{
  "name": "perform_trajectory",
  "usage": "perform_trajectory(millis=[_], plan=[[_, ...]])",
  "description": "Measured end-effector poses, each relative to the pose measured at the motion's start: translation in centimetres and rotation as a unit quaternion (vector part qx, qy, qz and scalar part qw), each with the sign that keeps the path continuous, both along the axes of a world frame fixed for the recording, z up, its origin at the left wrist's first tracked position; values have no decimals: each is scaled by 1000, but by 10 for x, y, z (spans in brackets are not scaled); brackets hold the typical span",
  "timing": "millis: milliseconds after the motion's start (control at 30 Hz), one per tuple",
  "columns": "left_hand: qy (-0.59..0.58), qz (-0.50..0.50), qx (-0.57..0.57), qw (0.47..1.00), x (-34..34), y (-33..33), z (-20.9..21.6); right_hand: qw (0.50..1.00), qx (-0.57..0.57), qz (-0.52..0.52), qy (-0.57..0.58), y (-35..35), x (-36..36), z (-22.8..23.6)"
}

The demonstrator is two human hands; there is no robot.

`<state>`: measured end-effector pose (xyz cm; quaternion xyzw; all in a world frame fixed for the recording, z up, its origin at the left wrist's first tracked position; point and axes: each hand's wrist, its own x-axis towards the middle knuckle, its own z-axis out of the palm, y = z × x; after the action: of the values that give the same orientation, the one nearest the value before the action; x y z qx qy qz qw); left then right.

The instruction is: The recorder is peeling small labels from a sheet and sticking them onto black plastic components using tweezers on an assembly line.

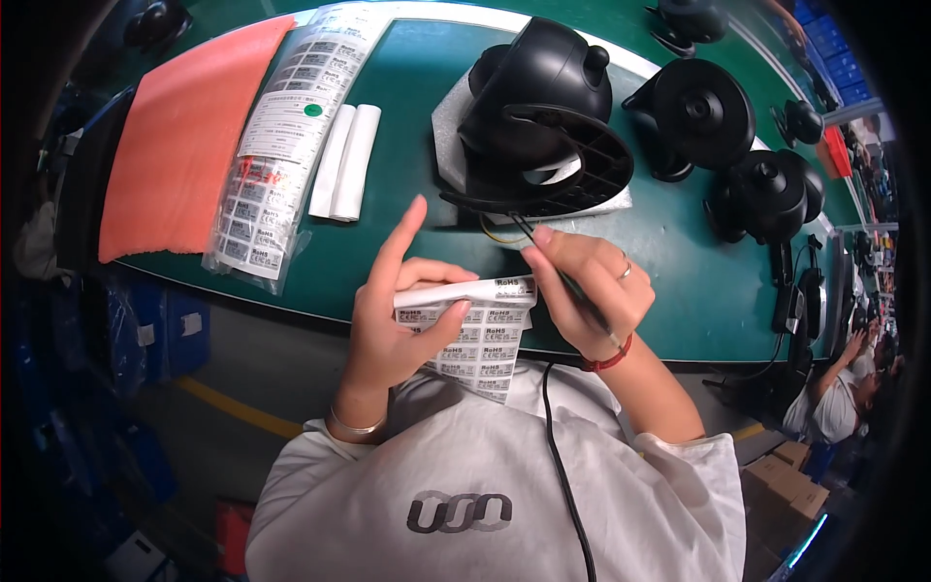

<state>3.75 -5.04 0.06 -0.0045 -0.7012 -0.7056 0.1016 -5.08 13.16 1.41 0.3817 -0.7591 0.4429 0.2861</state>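
Note:
My left hand [373, 325] holds a sheet of labels [485, 339], printed in dark rows on white. Its thumb lies on the front, the index finger points up and away, and the sheet's upper edge is folded or rolled over. Dark tweezers [523, 226] are pinched in my right hand [601, 291], just right of the sheet. Their tips point at the lower edge of a large black rounded appliance part [543, 92]; whether they touch it, or grip a label, I cannot tell. The part rests tilted on a white foam pad [448, 136].
Left on the green table [407, 78] lie two white paper rolls [355, 160], a bagged stack of label sheets [262, 184] and an orange foam sheet [184, 145]. More black parts [698, 112] stand at the right. A black cable [558, 456] hangs over my shirt.

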Motion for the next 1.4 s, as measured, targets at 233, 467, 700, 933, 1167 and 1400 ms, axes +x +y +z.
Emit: perform_trajectory(millis=[233,467,700,933,1167,1400], plan=[[21,-17,-91,995,-21,2,8,943,-174,-55,-278,-7,19,-6],[-3,-70,-142,987,-14,19,16,923,-208,-53,-319,0,33,-2],[19,-42,-153,987,-14,28,12,980,-117,-122,-101,22,20,-4],[3,-41,-143,989,-10,37,17,994,-66,-77,-34,9,21,-5],[-5,-17,-53,998,-9,31,4,948,-183,49,-255,47,21,42],[-7,-31,-61,998,-10,23,2,956,285,-24,-73,43,-55,134]])
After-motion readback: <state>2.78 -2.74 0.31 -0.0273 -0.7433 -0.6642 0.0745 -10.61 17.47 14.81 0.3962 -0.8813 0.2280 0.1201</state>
